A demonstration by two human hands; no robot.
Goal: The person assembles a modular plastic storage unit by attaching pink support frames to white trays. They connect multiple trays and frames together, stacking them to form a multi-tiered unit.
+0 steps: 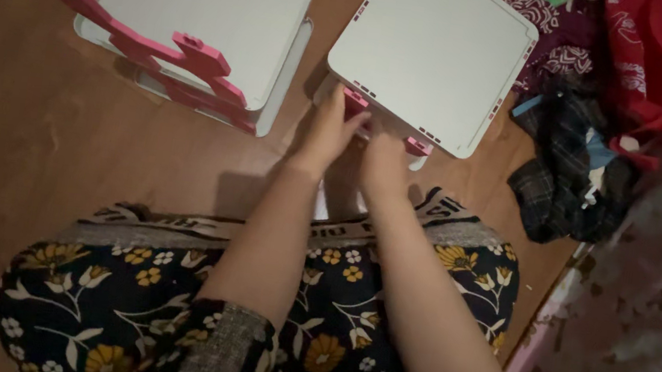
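Observation:
A white square plastic panel (432, 49) with small pink clips on its edges lies on the brown floor ahead of me. My left hand (330, 130) presses on a pink clip (354, 99) at the panel's near edge. My right hand (384, 157) sits beside it, fingers curled at the same edge, close to another pink clip (418, 146). What the right fingers hold is hidden. Under the hands a further white piece shows at the panel's near edge.
A stack of similar white panels (209, 9) with a pink connector frame (140, 42) lies to the left. A heap of red, maroon and plaid clothes (593, 102) is at the right, beside floral bedding (639, 324). My floral garment covers my lap.

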